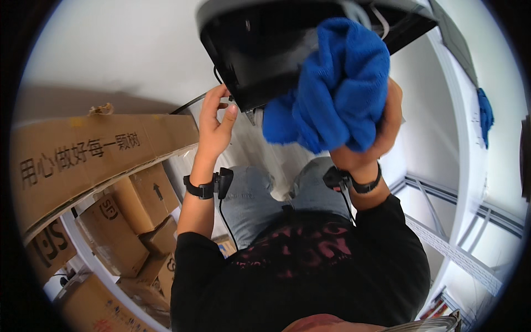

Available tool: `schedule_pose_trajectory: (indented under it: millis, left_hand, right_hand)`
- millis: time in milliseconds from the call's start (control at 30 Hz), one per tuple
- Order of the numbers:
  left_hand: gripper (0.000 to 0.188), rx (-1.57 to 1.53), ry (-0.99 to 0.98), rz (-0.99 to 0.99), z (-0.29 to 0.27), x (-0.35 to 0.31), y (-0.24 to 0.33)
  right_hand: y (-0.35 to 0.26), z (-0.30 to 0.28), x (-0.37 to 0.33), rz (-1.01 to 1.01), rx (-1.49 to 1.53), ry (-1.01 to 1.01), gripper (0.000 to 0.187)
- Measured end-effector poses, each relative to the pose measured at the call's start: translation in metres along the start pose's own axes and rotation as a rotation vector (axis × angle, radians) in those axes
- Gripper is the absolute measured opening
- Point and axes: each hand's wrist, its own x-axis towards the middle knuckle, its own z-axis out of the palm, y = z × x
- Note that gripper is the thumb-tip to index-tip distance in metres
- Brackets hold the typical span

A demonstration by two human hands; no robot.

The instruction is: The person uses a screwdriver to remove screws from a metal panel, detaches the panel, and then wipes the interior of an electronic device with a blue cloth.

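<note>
A bunched blue cloth [345, 88] is gripped in my right hand [390, 124], whose fingers are partly hidden behind it. The cloth is in front of a large glossy black panel-like thing [260, 61] with a grey rim; whether they touch I cannot tell. My left hand [215, 122] is at the panel's lower left corner, thumb and fingers apart, with fingertips close to its edge. I cannot make out the panel's exact kind. A pale cable or strip [381, 22] shows near its upper right.
On the left, a long cardboard box [99, 155] lies above a shelf with several brown cartons [146, 196]. A white frame [451, 83] stands at the right, with another blue cloth [485, 116] hanging beyond it. Grey metal rails [431, 202] are lower right.
</note>
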Motion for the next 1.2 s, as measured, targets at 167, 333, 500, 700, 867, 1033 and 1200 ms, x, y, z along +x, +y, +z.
schedule_pose_trajectory:
  millis: [167,333,500,700,867,1033,1200]
  left_hand:
    - [0.049,0.062,0.072,0.286,0.036,-0.016,-0.076]
    - [0.056,-0.035,0.094,0.34,0.042,-0.013,-0.112]
    - [0.062,-0.035,0.134,0.452,0.055,-0.009,-0.112]
    - [0.067,-0.082,0.141,0.411,0.056,-0.009,-0.116]
    - [0.064,0.102,0.195,0.456,0.056,-0.009,-0.115]
    - [0.052,0.098,0.226,0.491,0.063,-0.01,-0.11]
    - [0.052,0.018,0.193,0.419,0.059,-0.015,-0.109]
  right_hand:
    - [0.054,0.032,-0.134,0.105,0.081,-0.063,0.086]
    - [0.09,0.087,-0.212,0.028,-0.035,-0.099,0.072]
    - [0.1,0.124,-0.214,-0.049,0.002,-0.049,0.064]
    - [0.099,0.138,-0.207,-0.074,-0.001,0.003,0.058]
    - [0.124,0.112,-0.208,0.018,-0.06,0.083,0.054]
    - [0.155,0.08,-0.208,0.158,-0.136,0.208,0.06]
    - [0.126,0.104,-0.211,0.105,-0.079,0.175,0.055]
